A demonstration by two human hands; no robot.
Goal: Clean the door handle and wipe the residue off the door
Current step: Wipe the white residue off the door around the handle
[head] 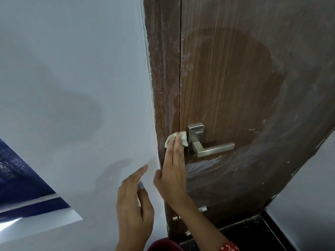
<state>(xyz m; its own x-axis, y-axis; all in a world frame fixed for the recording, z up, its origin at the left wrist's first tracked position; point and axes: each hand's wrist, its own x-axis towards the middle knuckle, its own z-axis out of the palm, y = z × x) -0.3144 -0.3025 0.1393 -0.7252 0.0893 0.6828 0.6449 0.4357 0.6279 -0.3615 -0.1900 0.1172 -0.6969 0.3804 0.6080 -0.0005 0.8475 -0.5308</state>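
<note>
wall (72, 87) left, door frame (159, 69) between wall and door (235, 69). handle (212, 150) on door, near its left edge. cloth (174, 138) just left of handle plate, under right hand (172, 171). left hand (134, 211) before wall.

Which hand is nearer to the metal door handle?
The right hand: it presses a cloth on the door just left of the door handle. The left hand is lower and further left, in front of the white wall.

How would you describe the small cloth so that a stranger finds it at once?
Start at the brown wooden door and go to its steel handle. Just left of the handle plate, the right hand presses a crumpled whitish cloth against the door's edge; nothing else there is soft.
</note>
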